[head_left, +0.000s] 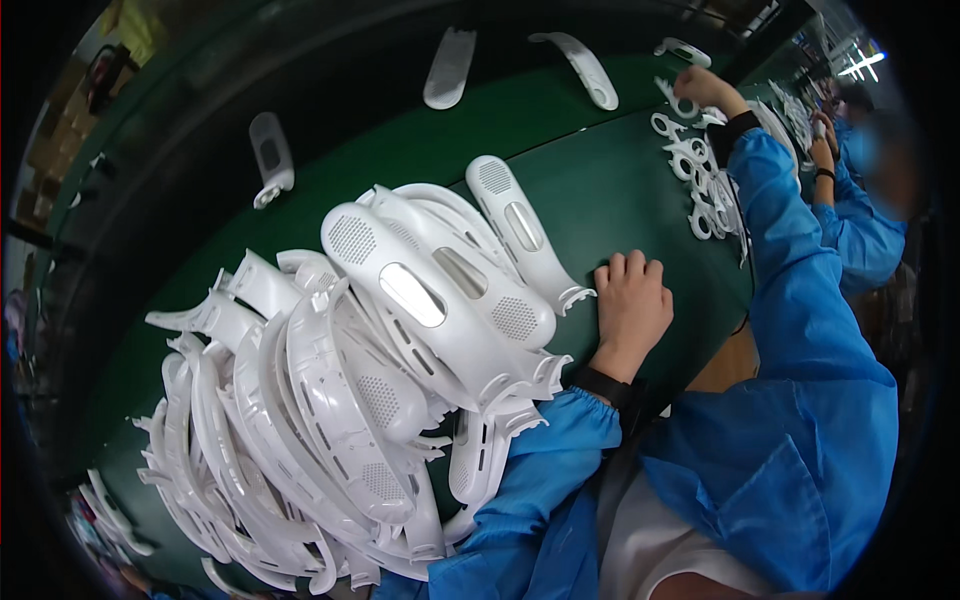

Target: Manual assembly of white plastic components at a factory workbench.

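Observation:
My left hand (pixel 634 308) lies palm down on the green tabletop, its fingers a little bent and slightly apart, holding nothing. Just left of it, a curved white plastic cover (pixel 515 225) with a dotted grille and an oval slot leans on a big heap of similar white covers (pixel 330 400). Far off at the upper right, my right hand (pixel 706 90) is closed at a small white plastic ring piece (pixel 684 105), its fingertips partly hidden. Below that hand lie several more white ring pieces (pixel 702 185).
Separate white covers lie along the far side: one upper left (pixel 270 158), one top middle (pixel 450 68), one right of it (pixel 585 70). Another white part (pixel 684 50) lies beyond my right hand. A co-worker's blue sleeve (pixel 868 245) shows at the right.

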`<action>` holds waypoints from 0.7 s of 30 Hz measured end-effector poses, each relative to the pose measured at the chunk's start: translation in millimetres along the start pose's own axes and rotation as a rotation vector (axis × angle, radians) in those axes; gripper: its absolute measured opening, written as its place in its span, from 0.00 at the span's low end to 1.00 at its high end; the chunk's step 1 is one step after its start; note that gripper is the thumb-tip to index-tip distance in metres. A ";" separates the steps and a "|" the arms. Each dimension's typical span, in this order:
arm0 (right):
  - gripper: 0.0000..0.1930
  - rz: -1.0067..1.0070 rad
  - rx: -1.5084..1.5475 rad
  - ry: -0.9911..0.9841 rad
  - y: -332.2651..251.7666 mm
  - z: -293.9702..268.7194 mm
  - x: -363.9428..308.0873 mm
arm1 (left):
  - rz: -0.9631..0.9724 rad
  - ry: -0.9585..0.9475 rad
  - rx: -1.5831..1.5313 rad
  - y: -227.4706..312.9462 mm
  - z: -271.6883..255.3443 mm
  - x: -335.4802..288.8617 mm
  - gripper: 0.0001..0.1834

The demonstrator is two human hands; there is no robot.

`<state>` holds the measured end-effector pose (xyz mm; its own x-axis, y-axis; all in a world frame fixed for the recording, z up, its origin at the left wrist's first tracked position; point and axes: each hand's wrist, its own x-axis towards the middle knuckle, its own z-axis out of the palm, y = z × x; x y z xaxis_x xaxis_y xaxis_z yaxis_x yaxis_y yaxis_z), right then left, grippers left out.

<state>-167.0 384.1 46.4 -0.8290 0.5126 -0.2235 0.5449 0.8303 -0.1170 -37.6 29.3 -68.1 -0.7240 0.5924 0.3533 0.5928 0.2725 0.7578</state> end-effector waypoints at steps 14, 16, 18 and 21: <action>0.13 -0.227 1.202 0.032 -259.1 138.6 72.7 | 0.125 -0.012 0.011 -0.1 -2.7 5.2 0.08; 0.14 -0.229 1.299 0.036 -259.4 130.4 52.9 | 0.114 -0.012 -0.001 -2.5 -3.0 2.6 0.07; 0.10 -0.328 1.285 -0.035 -245.8 112.8 27.6 | 0.070 -0.045 -0.048 -3.3 -5.6 3.2 0.08; 0.07 -0.456 1.228 -0.095 -196.3 87.5 -40.5 | -0.035 0.071 -0.228 0.9 -2.4 4.3 0.08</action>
<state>-229.3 181.3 -6.2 -0.9833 0.1819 0.0089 0.0206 0.1593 -0.9870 -41.0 30.3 -64.6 -0.7704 0.5290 0.3558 0.4774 0.1088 0.8719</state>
